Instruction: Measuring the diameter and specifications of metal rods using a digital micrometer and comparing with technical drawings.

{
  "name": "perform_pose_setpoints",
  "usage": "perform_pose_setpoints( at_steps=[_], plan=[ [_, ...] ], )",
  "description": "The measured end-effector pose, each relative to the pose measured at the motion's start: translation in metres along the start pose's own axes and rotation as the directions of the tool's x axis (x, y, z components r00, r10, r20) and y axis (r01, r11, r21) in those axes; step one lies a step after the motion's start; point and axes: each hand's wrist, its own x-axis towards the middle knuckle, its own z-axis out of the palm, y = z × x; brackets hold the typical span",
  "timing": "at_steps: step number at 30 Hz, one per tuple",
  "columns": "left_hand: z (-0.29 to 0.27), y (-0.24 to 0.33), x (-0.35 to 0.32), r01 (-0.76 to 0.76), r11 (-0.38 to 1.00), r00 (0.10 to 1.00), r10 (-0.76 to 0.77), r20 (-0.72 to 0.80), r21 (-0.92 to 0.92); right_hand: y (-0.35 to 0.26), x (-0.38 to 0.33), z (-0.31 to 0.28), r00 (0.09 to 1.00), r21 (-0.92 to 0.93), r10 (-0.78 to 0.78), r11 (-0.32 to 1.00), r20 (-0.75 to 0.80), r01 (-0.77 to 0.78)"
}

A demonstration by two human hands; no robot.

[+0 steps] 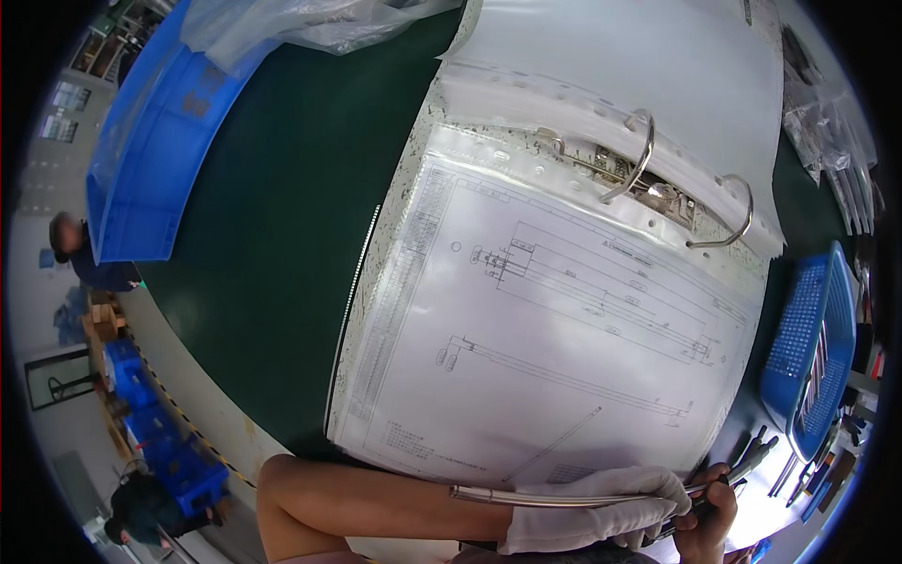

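Note:
A thin, shiny metal tube [554, 500] lies along my left hand [625, 508], which wears a white glove and closes round it. Its free end reaches back over my left forearm. My bare right hand [709, 522] is closed at the tube's other end, the thumb up, close against the gloved fingers. Dark parts show between the two hands, but I cannot make out their shape. Just above my hands an open ring binder [526, 395] lies on the green table [272, 188], showing a line drawing of long rods in a clear sleeve.
A blue bin [155, 160] with a clear plastic bag [319, 23] stands at the far left. On the right are a blue mesh basket [789, 329] holding thin rods, bagged parts [827, 122] and black tools [752, 456]. Two people are in the left background near blue crates [141, 395].

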Motion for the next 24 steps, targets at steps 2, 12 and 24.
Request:
perform_pose_setpoints(
  at_steps=[2, 12, 24],
  plan=[
    [-0.001, -0.004, 0.003, -0.042, 0.998, 0.999, 0.043, 0.015, -0.052, -0.006, 0.005, 0.003, 0.967, -0.149, 0.038, 0.989, 0.253, 0.000],
    [0.005, 0.030, -0.001, 0.161, 0.986, 0.986, -0.163, 0.045, 0.042, -0.003, -0.003, 0.014, 0.992, -0.163, -0.021, 0.986, 0.124, 0.041],
    [0.010, 0.029, -0.005, 0.131, 0.991, 0.991, -0.131, -0.002, 0.024, -0.005, -0.005, 0.019, 0.995, -0.166, -0.001, 0.986, 0.104, 0.018]
  ],
)
